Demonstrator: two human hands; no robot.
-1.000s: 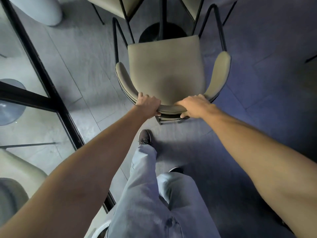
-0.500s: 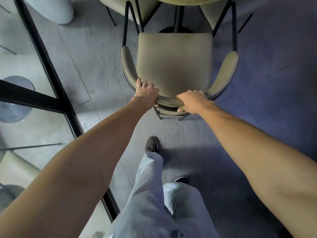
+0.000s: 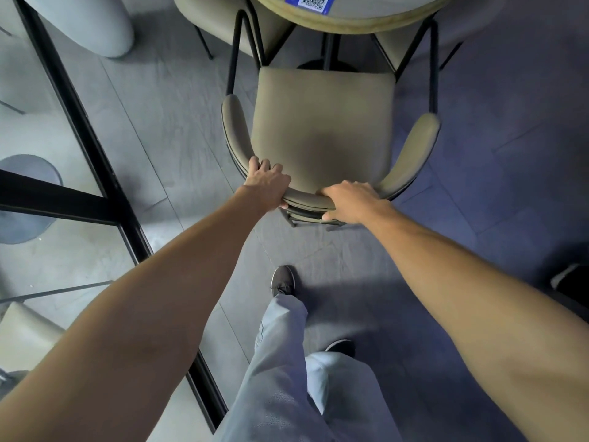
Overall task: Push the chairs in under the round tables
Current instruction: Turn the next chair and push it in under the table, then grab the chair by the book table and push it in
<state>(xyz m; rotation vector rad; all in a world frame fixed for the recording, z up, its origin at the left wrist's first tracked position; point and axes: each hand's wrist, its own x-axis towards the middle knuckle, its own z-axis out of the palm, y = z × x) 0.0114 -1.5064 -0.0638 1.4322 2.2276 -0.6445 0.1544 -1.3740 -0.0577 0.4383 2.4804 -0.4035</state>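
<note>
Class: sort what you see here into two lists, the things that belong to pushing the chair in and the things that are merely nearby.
Part of the job:
- chair
- round table
- left hand, gripping the backrest
- right hand, gripping the backrest

Merely nearby:
- QR sticker on the table
- black frame of the glass partition
- grey floor

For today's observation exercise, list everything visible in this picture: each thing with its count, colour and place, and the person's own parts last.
Chair: one, beige with black frame, centre, gripped at its backrest.
Round table: one, pale-rimmed, top edge, beyond the chair.
QR sticker: one, blue, on the tabletop.
Other chairs: two partly seen, beige, flanking the table.
Glass partition: one, black-framed, left.
Floor: grey tiles.
Shoes: two, dark, lower centre.
Trousers: light grey, bottom.
Left hand: on backrest.
Right hand: on backrest.
</note>
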